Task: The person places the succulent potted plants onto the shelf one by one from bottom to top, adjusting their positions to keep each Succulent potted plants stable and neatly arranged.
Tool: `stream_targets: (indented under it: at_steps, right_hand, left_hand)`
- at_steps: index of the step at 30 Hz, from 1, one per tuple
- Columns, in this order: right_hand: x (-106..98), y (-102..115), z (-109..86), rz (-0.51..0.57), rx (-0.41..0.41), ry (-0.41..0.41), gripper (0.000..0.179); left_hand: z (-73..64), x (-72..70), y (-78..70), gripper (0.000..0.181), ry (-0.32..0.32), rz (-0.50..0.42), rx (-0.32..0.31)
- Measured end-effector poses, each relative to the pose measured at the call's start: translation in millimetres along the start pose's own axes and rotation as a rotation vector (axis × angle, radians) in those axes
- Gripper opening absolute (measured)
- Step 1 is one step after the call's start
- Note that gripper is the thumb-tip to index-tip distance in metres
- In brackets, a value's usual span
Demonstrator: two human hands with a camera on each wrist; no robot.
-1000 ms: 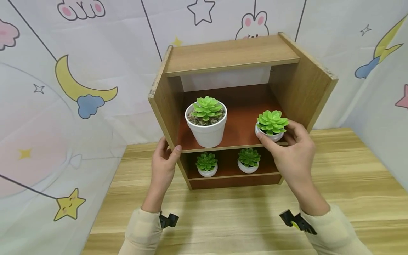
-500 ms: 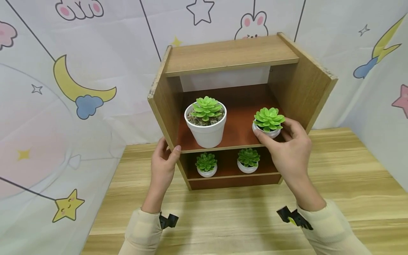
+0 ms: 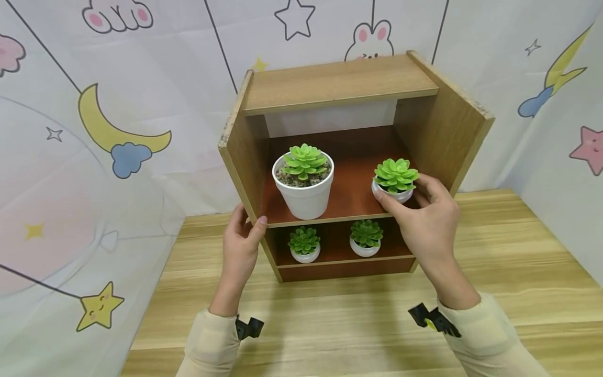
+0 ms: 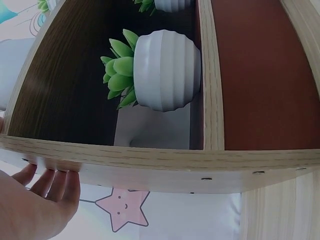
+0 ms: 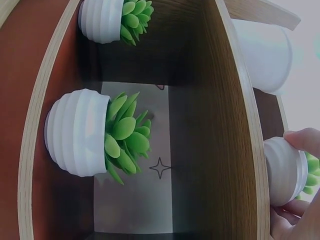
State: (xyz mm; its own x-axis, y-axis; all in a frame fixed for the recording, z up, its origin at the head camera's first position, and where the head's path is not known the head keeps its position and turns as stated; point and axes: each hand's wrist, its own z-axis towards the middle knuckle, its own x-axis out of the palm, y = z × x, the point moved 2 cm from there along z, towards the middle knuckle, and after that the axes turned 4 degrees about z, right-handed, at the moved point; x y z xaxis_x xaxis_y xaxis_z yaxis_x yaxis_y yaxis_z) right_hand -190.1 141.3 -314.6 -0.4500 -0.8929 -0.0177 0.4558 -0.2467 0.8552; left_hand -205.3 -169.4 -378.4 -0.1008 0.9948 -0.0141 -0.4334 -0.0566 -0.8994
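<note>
My right hand [image 3: 432, 225] pinches a small potted succulent [image 3: 395, 177] by its white pot, thumb on the near side and fingers behind. That pot is at the right front of the wooden shelf's upper board; in the right wrist view its white ribbed side [image 5: 284, 170] sits against the board's edge. My left hand [image 3: 241, 248] holds the left side panel of the wooden shelf [image 3: 237, 173], thumb at the front edge, fingertips on the outer face. A larger white pot with a succulent [image 3: 306, 191] stands at the left of the upper board.
Two small potted succulents, one left [image 3: 305, 246] and one right [image 3: 366, 240], stand on the lower level. The shelf stands on a wood-grain table [image 3: 330, 324]. Behind hangs a white cloth [image 3: 155, 47] printed with stars, moons and rabbits.
The small succulent in my right hand has moved slightly left and inward along the upper board, then barely shifted. My left hand has stayed on the side panel.
</note>
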Motion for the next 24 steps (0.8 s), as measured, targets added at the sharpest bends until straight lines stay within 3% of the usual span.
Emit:
stream_targets:
  at_steps: [15, 24]
  right_hand:
    - [-1.1, 0.1, 1.7, -0.076, 0.075, 0.050, 0.056]
    - [-2.7, -0.3, 3.1, -0.098, 0.080, 0.061, 0.058]
  left_hand:
    - [0.1, 0.3, 0.6, 0.048, -0.003, -0.009, -0.004]
    - [-0.1, 0.3, 1.0, 0.048, -0.005, -0.008, -0.004]
